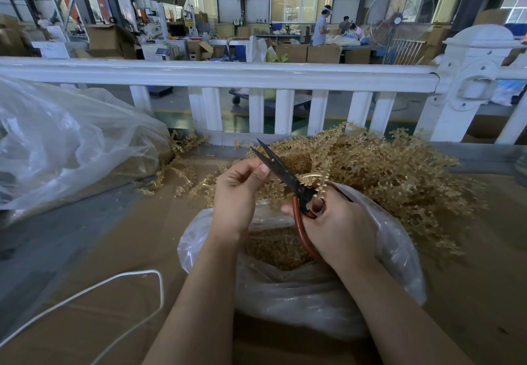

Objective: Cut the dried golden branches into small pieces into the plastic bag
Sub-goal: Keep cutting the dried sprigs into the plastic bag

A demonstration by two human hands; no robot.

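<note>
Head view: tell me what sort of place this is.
Probably a factory or packing workshop. Stacked cardboard boxes and a large standing fan fill a high hall beyond a white railing, and workers sort goods at tables in the back.

Both forearms were bare from elbow to wrist, with no sleeve reaching into view; the left hand (pixel 234 193) and right hand (pixel 336 223) were ungloved; the nails were short and unpainted.
</note>
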